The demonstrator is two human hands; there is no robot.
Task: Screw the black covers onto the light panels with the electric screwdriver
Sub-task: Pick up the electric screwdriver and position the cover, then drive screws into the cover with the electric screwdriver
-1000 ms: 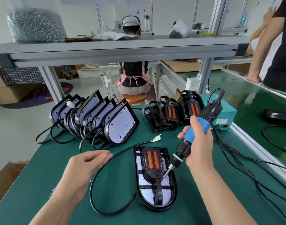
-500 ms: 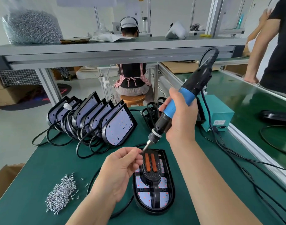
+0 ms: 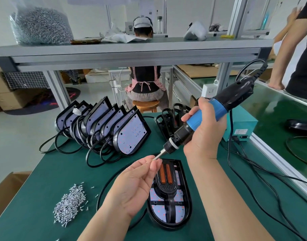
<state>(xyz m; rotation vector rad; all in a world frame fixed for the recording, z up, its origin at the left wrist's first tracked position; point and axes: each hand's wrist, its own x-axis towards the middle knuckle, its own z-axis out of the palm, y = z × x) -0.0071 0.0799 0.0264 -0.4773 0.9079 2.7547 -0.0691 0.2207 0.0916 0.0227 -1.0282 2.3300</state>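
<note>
Screw [image 3: 154, 159] loaded onto bit [image 3: 160, 154]
Right hand [image 3: 204, 136] grips electric screwdriver [image 3: 220, 108], now lifted off black cover [image 3: 166, 186]; left hand [image 3: 137, 186] pinches the screw.

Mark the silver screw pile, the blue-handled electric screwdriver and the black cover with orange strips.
Silver screw pile [image 3: 69, 205]: head view, heap's middle.
Blue-handled electric screwdriver [image 3: 219, 109]: head view, blue grip.
Black cover with orange strips [image 3: 166, 188]: head view, below the strips.
</note>
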